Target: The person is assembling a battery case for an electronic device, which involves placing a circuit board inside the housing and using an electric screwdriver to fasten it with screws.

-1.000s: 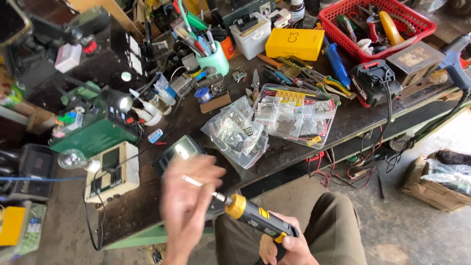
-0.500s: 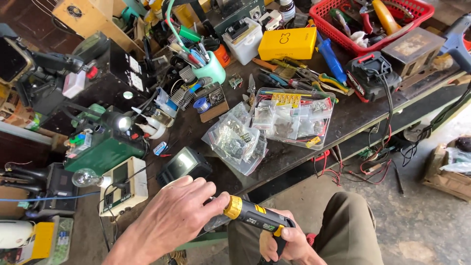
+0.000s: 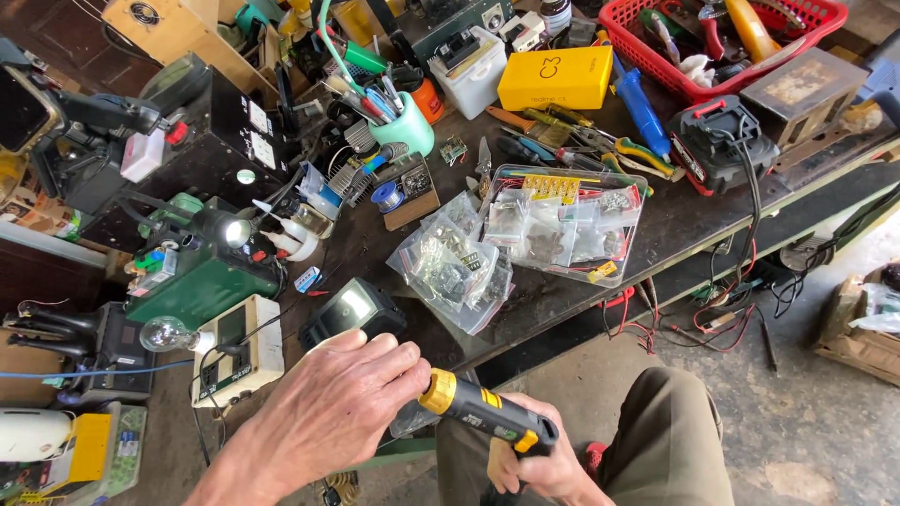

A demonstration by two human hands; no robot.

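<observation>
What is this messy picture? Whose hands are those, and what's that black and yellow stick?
The camera sits on a person's head and looks down, so these are that person's own hands. The right hand grips a black and yellow electric screwdriver. The left hand pinches its yellow front end. Beyond them is a dark workbench crowded with tools: clear bags of small parts, a yellow box, a red basket, a mint cup of pens and a glowing lamp.
</observation>
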